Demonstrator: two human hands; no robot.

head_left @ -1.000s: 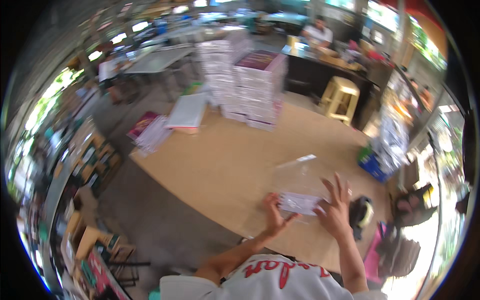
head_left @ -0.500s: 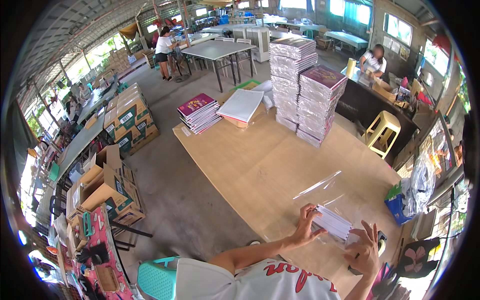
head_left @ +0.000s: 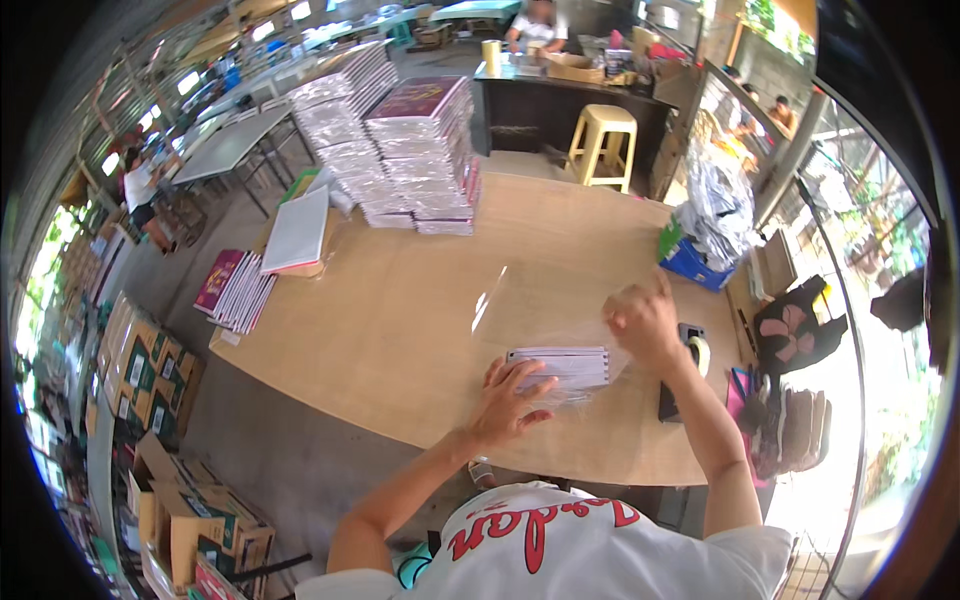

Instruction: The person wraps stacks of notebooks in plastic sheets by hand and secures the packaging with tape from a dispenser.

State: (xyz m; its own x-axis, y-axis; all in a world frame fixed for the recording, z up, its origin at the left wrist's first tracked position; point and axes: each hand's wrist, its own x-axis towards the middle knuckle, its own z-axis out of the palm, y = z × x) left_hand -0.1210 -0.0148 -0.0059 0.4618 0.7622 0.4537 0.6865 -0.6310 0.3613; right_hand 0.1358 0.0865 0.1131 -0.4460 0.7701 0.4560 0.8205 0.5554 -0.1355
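A small stack of thin notebooks (head_left: 578,364), white page edges showing, lies on the brown table near its front edge. Clear plastic film (head_left: 580,396) lies around it, and a strip of glare (head_left: 487,303) shines on the tabletop farther off. My left hand (head_left: 508,402) rests on the stack's left end, fingers spread and thumb apart. Right of the stack, my right hand (head_left: 640,320) is raised over the table, one finger pointing away. Motion smears its other fingers, and whether it pinches anything is unclear. A pale tape roll (head_left: 699,354) on a black dispenser (head_left: 670,403) is beside my right forearm.
Tall stacks of plastic-wrapped notebooks (head_left: 425,150) stand at the back left, with loose maroon notebooks (head_left: 238,290) and a white pad (head_left: 296,230) nearer. A blue box (head_left: 695,265) holding plastic sits at the right edge. Beyond are a yellow stool (head_left: 603,135) and a co-worker (head_left: 537,32).
My view has turned right. The notebook stack is flat on the table; my left hand's pinch on it has loosened to spread fingers. My right hand has moved away from the stack.
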